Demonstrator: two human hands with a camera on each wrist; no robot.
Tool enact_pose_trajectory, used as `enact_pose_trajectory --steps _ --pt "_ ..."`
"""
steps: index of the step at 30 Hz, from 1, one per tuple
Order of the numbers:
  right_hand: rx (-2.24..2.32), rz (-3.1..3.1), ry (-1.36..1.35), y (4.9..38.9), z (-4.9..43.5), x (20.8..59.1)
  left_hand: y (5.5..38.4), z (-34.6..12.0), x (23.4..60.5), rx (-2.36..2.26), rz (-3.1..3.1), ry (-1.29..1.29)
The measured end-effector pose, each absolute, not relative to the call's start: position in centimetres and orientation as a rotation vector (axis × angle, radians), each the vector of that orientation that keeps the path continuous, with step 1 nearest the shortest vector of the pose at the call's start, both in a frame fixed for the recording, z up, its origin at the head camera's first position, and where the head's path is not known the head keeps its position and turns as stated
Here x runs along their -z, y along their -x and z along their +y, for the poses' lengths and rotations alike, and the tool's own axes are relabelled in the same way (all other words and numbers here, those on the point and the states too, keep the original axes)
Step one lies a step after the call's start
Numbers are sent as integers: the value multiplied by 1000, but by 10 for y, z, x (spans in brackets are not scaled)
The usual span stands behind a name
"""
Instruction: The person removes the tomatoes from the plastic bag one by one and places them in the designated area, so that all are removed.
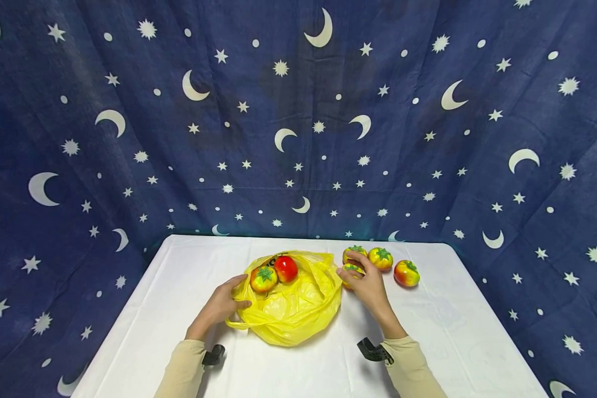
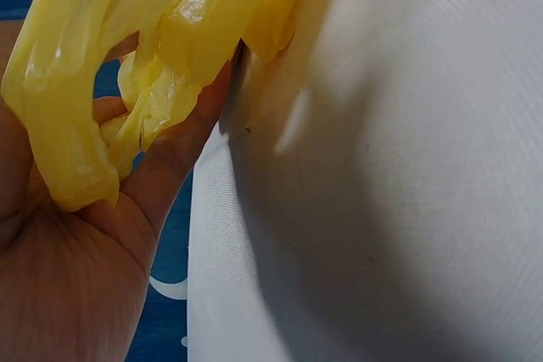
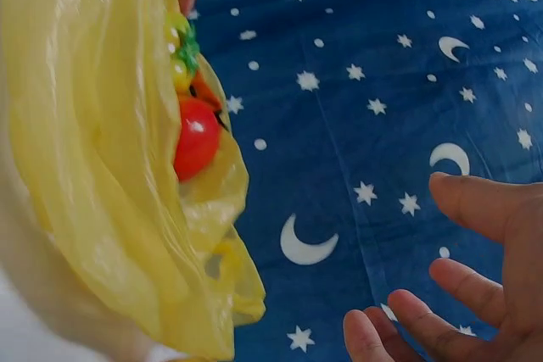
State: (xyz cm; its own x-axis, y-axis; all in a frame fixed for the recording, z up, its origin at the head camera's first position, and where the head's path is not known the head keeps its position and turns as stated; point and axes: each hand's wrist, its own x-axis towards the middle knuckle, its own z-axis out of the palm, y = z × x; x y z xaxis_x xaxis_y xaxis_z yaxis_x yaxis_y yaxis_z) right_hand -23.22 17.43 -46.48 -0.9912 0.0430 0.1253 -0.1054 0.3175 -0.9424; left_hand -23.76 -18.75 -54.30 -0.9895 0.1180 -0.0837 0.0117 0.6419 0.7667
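Observation:
A crumpled yellow plastic bag [image 1: 298, 315] lies wide open on the table. Inside it sit a yellow-red toy tomato with a green leafy top [image 1: 263, 279] and a glossy red one [image 1: 286, 268]. My left hand [image 1: 225, 301] holds the bag's left side, and the left wrist view shows yellow plastic [image 2: 195, 14] running between thumb and fingers. Just beyond the bag's right edge is my right hand [image 1: 368, 284], its fingers spread and holding nothing in the right wrist view. Behind these fingers, a toy tomato [image 1: 352, 271] is partly hidden in the head view.
More toy tomatoes lie at the back right: one at the rear [image 1: 355, 253], one beside it [image 1: 381, 258] and one farther right [image 1: 407, 273]. A white cloth covers the table [image 1: 179, 276]. Behind it hangs a dark blue curtain [image 1: 258, 166] with moons and stars.

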Motion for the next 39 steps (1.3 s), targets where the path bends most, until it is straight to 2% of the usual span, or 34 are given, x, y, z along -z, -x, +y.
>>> enact_pose_trajectory --steps 16,39 --pt "-1779 -2429 -243 228 144 484 236 -188 543 -1279 2748 -151" --pt "-1774 -2527 -344 232 107 507 236 -187 544 -1274 2761 -143"
